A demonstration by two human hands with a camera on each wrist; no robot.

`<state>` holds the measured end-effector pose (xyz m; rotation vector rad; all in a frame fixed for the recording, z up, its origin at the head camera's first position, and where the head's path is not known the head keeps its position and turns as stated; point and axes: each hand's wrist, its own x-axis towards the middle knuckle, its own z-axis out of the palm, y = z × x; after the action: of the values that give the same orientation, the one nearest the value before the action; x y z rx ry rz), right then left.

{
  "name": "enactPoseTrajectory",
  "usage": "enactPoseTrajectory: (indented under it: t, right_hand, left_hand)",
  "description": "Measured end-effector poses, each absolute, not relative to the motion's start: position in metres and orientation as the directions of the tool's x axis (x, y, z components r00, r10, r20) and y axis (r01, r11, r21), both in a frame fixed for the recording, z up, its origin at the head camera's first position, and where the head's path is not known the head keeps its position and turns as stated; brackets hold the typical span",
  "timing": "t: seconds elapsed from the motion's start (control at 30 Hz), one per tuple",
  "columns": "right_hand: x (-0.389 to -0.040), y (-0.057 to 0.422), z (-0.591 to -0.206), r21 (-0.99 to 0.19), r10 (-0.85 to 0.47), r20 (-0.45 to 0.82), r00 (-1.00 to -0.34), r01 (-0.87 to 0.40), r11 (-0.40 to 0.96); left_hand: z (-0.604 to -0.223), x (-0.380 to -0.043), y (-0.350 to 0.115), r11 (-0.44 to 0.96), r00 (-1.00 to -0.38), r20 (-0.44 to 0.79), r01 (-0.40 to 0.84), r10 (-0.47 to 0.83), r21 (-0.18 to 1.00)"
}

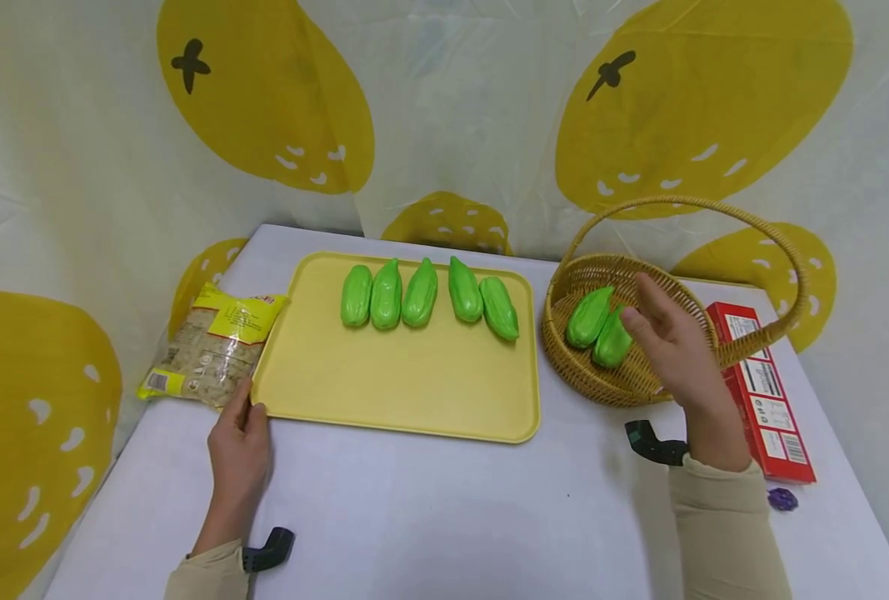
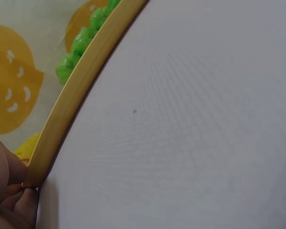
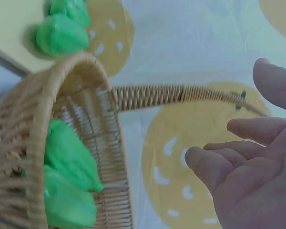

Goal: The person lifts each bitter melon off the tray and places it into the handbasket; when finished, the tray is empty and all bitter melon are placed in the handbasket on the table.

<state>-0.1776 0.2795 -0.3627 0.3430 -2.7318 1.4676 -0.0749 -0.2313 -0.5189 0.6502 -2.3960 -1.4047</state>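
At the near left corner of the yellow tray (image 1: 399, 383), my left hand (image 1: 240, 446) pinches the rim between thumb and fingers. Several glossy green ridged vegetables (image 1: 420, 293), perhaps plastic, lie in a row across the tray's far half. My right hand (image 1: 680, 354) hovers over the near right side of a wicker basket (image 1: 579, 379), fingers spread and nothing in them. Two more green vegetables (image 3: 69, 155) lie inside that basket. In the left wrist view, the tray rim (image 2: 81, 81) runs up from the fingertips (image 2: 25, 205).
Left of the tray lies a clear-and-yellow food bag (image 1: 215, 346), touching it. A red and white box (image 1: 766, 400) is right of the basket, near a small purple object (image 1: 782, 499). The basket's tall handle (image 1: 676, 200) arches over it. A fruit-print cloth hangs behind.
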Motion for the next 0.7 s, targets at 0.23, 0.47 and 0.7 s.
enactPoseTrajectory:
  t: [0.23,0.47,0.7]
  right_hand:
    - [-0.174,0.264,-0.357,-0.817,-0.243,0.230,-0.942,-0.323,0.477]
    - [-0.170,0.251,-0.355,-0.829,-0.243,0.280,-0.929,-0.361,0.426]
    - [-0.169,0.235,-0.358,-0.861,-0.243,0.395,-0.886,-0.449,0.239]
  left_hand:
    - [-0.519,-0.075,-0.231,0.426,-0.855,0.014,-0.244,-0.519,0.871]
    - [-0.517,-0.076,-0.231,0.424,-0.852,0.020,-0.240,-0.524,0.873]
    - [-0.518,-0.075,-0.231,0.429,-0.854,0.025,-0.236,-0.519,0.872]
